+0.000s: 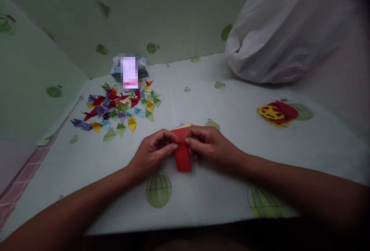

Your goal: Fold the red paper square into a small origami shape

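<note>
A red paper strip (182,158) lies folded lengthwise on the white cloth with green melon prints (208,193). My left hand (153,151) pinches its upper left edge, fingers curled. My right hand (210,144) pinches its upper right edge, thumb pressed on the red paper. Under the strip's top, slivers of yellow and purple paper (182,126) peek out. Both hands are closed on the red paper near the table's front middle.
A heap of several small folded paper pieces in red, purple, green, yellow and blue (118,108) lies at the back left, by a blurred packet (129,72). A white plastic bag (286,31) fills the back right. A red and yellow paper shape (277,113) lies at the right.
</note>
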A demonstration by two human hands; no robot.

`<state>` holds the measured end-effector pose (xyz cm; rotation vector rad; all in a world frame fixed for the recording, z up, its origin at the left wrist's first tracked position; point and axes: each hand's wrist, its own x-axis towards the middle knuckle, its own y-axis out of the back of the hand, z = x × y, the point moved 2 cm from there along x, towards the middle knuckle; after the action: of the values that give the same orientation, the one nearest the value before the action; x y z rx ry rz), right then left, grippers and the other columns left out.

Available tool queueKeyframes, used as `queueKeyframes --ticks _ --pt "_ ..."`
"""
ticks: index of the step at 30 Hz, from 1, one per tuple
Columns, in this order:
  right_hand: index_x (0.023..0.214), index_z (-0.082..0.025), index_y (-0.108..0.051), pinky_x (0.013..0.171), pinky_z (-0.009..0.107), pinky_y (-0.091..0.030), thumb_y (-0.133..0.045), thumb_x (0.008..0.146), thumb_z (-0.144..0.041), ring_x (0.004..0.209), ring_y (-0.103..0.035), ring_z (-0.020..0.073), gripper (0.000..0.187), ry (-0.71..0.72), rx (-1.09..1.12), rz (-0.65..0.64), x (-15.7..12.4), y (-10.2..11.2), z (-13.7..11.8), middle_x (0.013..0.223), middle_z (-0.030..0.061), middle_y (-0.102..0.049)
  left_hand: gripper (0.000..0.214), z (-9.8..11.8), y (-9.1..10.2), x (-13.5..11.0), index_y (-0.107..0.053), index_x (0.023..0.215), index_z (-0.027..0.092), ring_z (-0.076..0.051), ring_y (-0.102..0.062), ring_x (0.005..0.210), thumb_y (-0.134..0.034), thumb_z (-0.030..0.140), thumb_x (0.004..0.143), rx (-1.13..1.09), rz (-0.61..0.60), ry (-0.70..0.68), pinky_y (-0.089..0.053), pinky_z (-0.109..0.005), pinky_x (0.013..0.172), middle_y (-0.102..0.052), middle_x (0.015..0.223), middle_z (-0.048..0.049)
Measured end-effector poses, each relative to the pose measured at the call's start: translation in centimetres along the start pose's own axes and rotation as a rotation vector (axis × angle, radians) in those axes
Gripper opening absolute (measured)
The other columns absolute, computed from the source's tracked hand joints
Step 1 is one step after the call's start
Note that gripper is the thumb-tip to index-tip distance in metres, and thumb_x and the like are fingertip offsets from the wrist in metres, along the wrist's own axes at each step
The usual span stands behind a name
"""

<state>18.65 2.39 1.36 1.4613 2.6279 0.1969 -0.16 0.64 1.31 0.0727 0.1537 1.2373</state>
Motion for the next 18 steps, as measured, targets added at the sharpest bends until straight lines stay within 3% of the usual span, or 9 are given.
queueKeyframes --ticks 4,10,18 --pt "0.071 -0.017 -0.058 0.053 0.025 -0.04 -0.052 0.09 -0.023 0.054 -0.053 0.011 0.02 0.013 -0.031 -0.036 -0.03 -0.11 -0.03 0.06 -0.0013 -0.058 0.014 0.22 -0.07 0.0 -0.064 0.08 0.016 -0.011 -0.054 0.065 -0.071 0.028 0.082 0.02 -0.005 0.019 -0.043 -0.023 0.061 -0.061 0.072 0.0005" --pt "0.074 -0.017 -0.058 0.051 0.024 -0.039 -0.052 0.089 -0.022 0.052 -0.053 0.0107 0.017 0.012 -0.017 -0.084 -0.1 -0.24 -0.06 0.057 -0.002 -0.058 0.013 0.53 -0.2 -0.1 -0.064 0.076 0.015 -0.012 -0.055 0.069 -0.07 0.025 0.08 0.082 -0.007 0.012 -0.044 -0.025 0.065 -0.063 0.074 -0.0011" --pt "0.072 -0.017 -0.057 0.051 0.023 -0.041 -0.053 0.089 -0.022 0.053 -0.055 0.0106 0.018 -0.029 0.027 -0.098 -0.11 -0.22 -0.09 0.06 -0.0016 -0.059 0.014 0.59 -0.36 -0.17 -0.063 0.072 0.015 -0.011 -0.054 0.064 -0.072 0.025 0.077 0.053 0.036 0.049 -0.043 -0.022 0.06 -0.063 0.07 0.0002"
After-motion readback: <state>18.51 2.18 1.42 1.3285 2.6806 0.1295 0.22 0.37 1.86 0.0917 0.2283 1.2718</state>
